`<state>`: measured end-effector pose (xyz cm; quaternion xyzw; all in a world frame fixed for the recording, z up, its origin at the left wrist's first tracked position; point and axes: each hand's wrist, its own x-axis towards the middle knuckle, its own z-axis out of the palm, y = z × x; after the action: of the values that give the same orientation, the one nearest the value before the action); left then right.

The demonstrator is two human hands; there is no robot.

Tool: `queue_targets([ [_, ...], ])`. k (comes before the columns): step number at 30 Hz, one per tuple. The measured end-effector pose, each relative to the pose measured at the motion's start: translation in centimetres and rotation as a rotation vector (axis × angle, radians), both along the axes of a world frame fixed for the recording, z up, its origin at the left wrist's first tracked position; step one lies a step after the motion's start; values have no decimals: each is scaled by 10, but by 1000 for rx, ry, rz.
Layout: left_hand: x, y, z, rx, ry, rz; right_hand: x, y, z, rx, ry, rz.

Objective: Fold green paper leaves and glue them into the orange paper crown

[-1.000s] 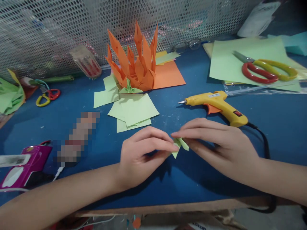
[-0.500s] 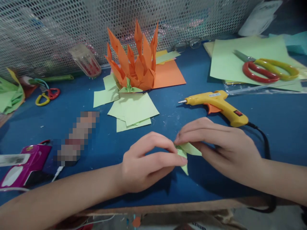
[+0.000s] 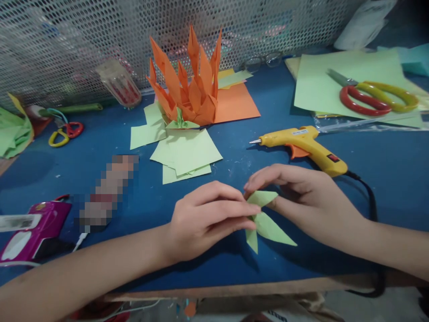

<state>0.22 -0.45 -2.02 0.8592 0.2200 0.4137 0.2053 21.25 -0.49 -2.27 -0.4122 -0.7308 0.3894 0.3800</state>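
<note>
Pale green folded paper [image 3: 271, 228] with several pointed flaps is held above the blue table, near its front edge. My left hand [image 3: 211, 223] pinches it from the left, fingers closed over its middle. Around the paper's upper part curls my right hand [image 3: 308, 210], its fingertips at the top flap and the thumb close behind; they partly hide the far side. Beyond my hands stands an orange folded-paper piece [image 3: 204, 105] with tall spikes and a small green paper piece [image 3: 181, 121] at its front. Green paper squares [image 3: 187, 152] lie before it.
A yellow glue gun [image 3: 301, 138] lies just past my right hand, its black cord running to the table edge. Scissors [image 3: 372, 96] rest on green sheets at the right. Small scissors [image 3: 65, 132], a clear jar [image 3: 119, 85] and a purple device [image 3: 36, 228] are at the left.
The folded paper has turned and its flaps have spread, one now pointing down to the right. My left fingers have straightened over it; my right thumb has shifted to the top flap.
</note>
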Motion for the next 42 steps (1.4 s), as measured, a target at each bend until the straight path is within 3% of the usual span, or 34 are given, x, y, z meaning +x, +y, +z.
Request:
queue_targets([
  [9, 0, -3, 0, 20, 4, 57, -7, -7, 1, -256, 194, 39],
  [16, 1, -3, 2, 21, 7, 90, -6, -7, 0, -198, 206, 27],
  [21, 1, -4, 2, -1, -8, 125, -2, -7, 5, -141, 191, 98],
  [29, 0, -3, -1, 0, -20, 148, -6, -2, 2, -313, 331, 6],
  [35, 0, -4, -7, 65, 21, 68, -10, 2, 5, -409, 256, -28],
  [42, 3, -8, -5, 70, 40, 83, -7, 1, 7, -448, 231, 6],
])
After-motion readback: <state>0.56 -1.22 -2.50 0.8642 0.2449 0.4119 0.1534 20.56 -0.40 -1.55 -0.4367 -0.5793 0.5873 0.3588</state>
